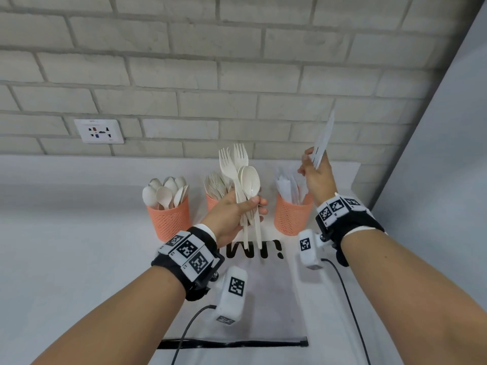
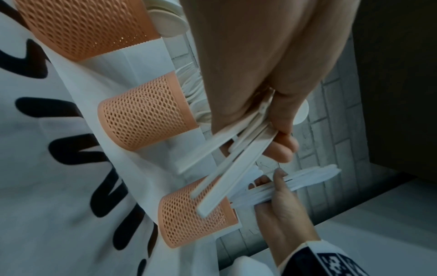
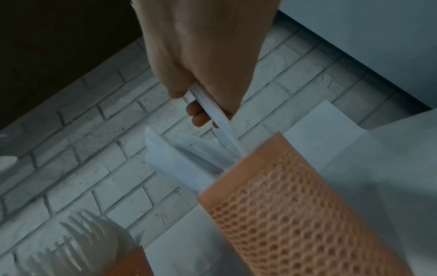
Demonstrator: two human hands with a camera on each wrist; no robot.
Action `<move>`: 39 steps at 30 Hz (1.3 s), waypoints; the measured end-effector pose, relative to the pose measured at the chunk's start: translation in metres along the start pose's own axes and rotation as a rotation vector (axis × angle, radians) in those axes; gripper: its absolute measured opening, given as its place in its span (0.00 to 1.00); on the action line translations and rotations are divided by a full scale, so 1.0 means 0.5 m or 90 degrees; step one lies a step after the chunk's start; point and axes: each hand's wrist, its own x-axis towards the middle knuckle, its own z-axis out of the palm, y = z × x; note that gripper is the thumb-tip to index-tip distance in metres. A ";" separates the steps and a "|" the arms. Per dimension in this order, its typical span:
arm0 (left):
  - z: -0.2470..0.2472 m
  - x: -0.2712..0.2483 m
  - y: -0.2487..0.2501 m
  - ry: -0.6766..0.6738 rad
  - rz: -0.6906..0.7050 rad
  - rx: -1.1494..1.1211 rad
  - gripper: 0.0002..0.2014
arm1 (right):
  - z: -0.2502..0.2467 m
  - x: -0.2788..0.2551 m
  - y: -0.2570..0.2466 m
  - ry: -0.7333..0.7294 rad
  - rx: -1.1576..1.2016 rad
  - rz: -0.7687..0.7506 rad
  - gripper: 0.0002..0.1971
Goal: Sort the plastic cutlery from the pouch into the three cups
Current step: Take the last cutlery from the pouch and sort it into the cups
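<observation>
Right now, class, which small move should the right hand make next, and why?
Probably lower the knives that the right hand pinches into the right-hand cup just below: that cup already holds knives, while the other two hold spoons and forks.

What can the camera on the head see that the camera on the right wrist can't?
Only the head view shows the left hand gripping a bunch of forks and spoons, the spoon cup, the wall socket and the pouch.

Only the right wrist view shows the knife handles passing under the right hand's fingers.

Both show the right hand holding white knives above the knife cup, plus the brick wall.
</observation>
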 end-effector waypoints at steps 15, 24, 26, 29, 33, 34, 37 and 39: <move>-0.017 0.015 -0.016 0.026 0.045 0.148 0.04 | 0.044 -0.012 -0.074 -0.004 -0.087 -0.169 0.12; -0.023 -0.022 -0.015 -0.029 0.068 0.211 0.03 | 0.110 -0.068 -0.170 -0.302 0.020 0.038 0.07; -0.035 -0.033 -0.014 -0.031 0.064 0.242 0.05 | 0.120 -0.062 -0.205 -0.236 0.132 0.030 0.07; -0.052 -0.043 -0.012 0.009 0.048 0.242 0.05 | 0.124 -0.049 -0.257 -0.119 0.336 -0.013 0.10; -0.077 -0.049 -0.008 0.100 0.050 0.220 0.10 | 0.127 -0.072 -0.278 -0.209 0.328 -0.028 0.04; -0.081 -0.050 -0.007 0.113 0.052 0.234 0.14 | 0.137 -0.091 -0.271 -0.261 0.246 -0.014 0.04; -0.085 -0.054 -0.001 0.143 0.084 0.258 0.16 | 0.188 -0.147 -0.224 -0.364 -0.005 0.026 0.13; -0.086 -0.057 0.000 0.154 0.098 0.264 0.15 | 0.217 -0.171 -0.204 -0.350 -0.057 0.040 0.11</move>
